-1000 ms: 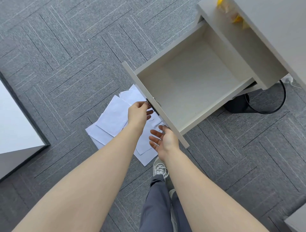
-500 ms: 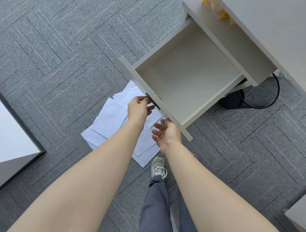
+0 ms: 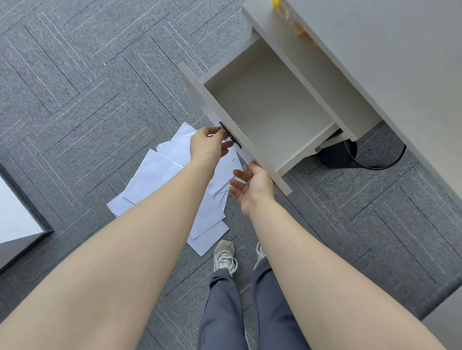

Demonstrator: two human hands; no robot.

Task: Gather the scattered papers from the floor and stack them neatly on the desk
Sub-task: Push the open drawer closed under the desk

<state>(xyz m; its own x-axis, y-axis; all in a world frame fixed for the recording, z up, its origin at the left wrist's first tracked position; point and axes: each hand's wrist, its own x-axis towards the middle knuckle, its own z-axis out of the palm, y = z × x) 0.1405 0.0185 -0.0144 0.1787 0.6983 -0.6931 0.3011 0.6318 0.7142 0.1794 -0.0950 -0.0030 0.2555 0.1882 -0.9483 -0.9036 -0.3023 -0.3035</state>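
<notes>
Covering grey carpet point(image 3: 82, 82) — papers point(image 3: 160, 172), nr desk point(image 3: 390, 50)

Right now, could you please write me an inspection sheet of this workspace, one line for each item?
Surface: grey carpet floor; grey desk at upper right.
Job's things: white papers lie overlapping on the floor, below the drawer front; none on the desk part in view.
Clutter: open drawer, inside bare; something yellow behind it, unclear what.
Hands: left hand pinches the metal handle on the drawer front; right hand open, fingers straight, touching the drawer's front edge.
Cables: black cable curves along the floor under the desk, beside a black base.
Surroundings: white furniture at the left edge; person's shoes close to the papers.
</notes>
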